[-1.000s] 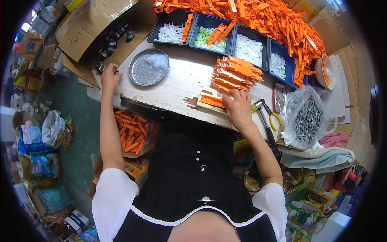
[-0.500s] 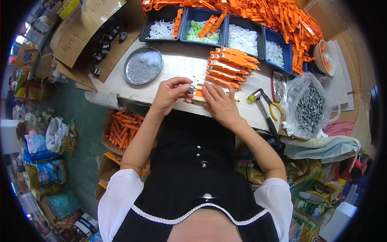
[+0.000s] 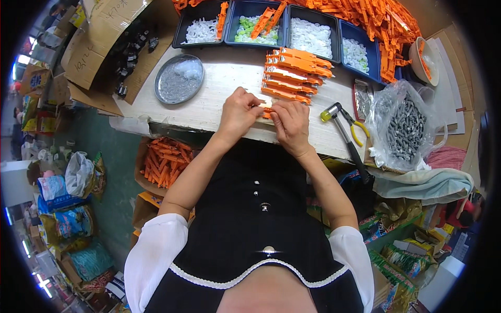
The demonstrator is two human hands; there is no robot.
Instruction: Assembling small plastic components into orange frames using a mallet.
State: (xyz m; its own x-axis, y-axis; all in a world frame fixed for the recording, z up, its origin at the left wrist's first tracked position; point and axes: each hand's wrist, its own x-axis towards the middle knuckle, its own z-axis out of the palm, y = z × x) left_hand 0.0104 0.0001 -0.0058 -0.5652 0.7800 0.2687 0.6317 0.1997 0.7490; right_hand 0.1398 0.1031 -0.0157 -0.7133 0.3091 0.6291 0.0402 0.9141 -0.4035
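At the near edge of the white worktable (image 3: 219, 83), my two hands meet over a small orange plastic part (image 3: 266, 112), mostly covered by fingers. My left hand (image 3: 240, 116) pinches at its left end, thumb and fingers close together; whatever tiny piece sits there is hidden. My right hand (image 3: 293, 125) grips the right end with bent fingers and thumb. Just beyond them lies a stack of long orange plastic parts (image 3: 295, 73) with shiny metal bits, side by side. A round metal dish (image 3: 158, 87) holding small clear pieces stands to the left.
Dark trays (image 3: 337, 39) of small white and green pieces line the back, before an orange heap (image 3: 365, 18). At right are a mallet (image 3: 348, 141), yellow-handled pliers (image 3: 360, 136) and a clear bag of grey pieces (image 3: 404, 128). A cardboard box (image 3: 102, 44) with metal pieces sits left.
My left hand has moved in against the orange part, and the small metal piece it held is out of sight. My right hand has gone from lying flat to gripping with curled fingers.
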